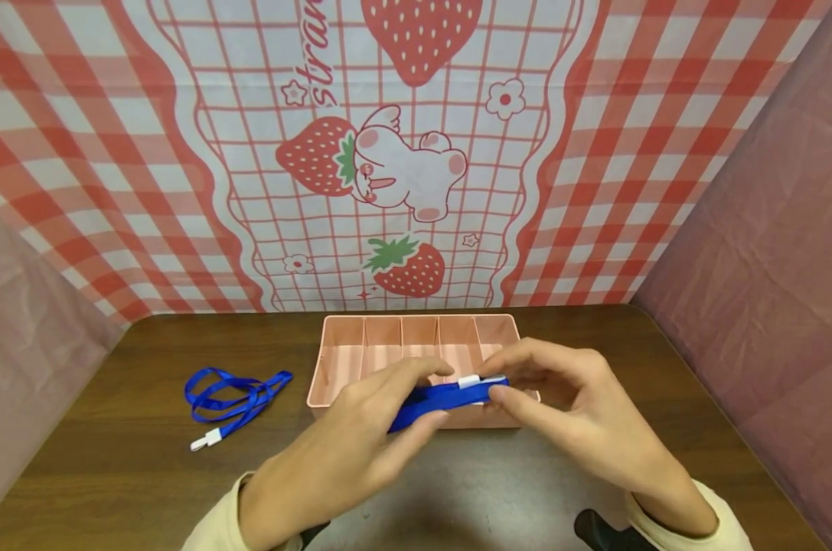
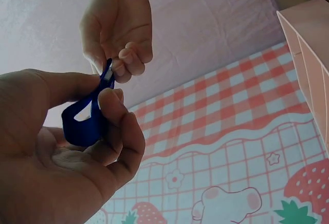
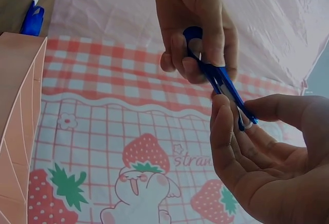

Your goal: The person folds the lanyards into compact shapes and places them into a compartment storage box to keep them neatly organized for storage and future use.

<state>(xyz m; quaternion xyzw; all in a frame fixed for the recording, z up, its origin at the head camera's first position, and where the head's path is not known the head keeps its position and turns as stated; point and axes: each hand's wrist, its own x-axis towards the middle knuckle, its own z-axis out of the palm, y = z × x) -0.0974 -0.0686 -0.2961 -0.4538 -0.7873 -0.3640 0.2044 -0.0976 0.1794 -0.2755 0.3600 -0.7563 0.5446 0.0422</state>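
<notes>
Both hands hold a folded blue lanyard in front of the pink box. My left hand grips one looped end between thumb and fingers; the loop shows in the left wrist view. At the other end my right hand pinches the strap near its white clip. In the right wrist view the folded band runs from hand to hand. A second blue lanyard lies loosely coiled on the table at the left, its white clip toward the front.
Behind the hands stands a pink box divided into several compartments, partly hidden by them. The dark wooden table meets a red checked cloth at the back. Pinkish cloth hangs at the sides.
</notes>
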